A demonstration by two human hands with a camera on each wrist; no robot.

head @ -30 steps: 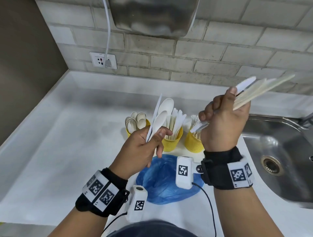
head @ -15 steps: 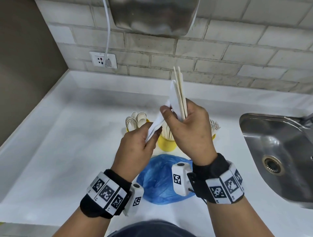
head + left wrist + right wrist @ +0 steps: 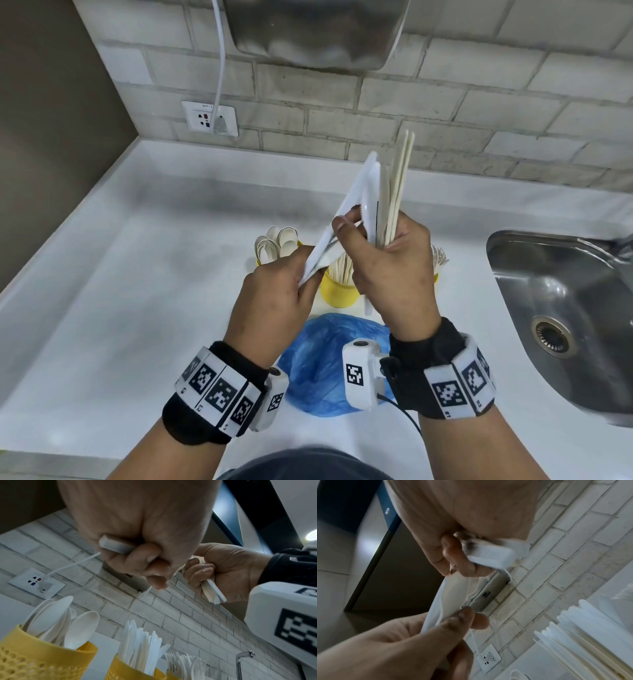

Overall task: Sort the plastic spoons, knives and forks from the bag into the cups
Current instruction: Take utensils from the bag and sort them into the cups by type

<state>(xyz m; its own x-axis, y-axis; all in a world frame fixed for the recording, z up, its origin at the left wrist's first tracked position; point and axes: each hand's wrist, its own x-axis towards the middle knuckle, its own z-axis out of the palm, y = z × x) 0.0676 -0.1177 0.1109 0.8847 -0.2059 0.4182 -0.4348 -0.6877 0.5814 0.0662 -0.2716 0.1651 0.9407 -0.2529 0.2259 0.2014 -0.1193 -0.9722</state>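
We are gripping a bundle of cutlery [image 3: 387, 205] upright in our right hand [image 3: 394, 274], fingers curled round the handles, above the three yellow cups [image 3: 339, 291] standing on the tabletop [image 3: 137, 274]. Our left hand [image 3: 274, 301] is pinching a white knife [image 3: 342, 219] that is slanting up to the bundle's top. Spoons [image 3: 56, 620], knives [image 3: 142, 647] and forks [image 3: 185, 664] are standing sorted in the cups, and the blue bag [image 3: 322, 370] is lying just in front of them.
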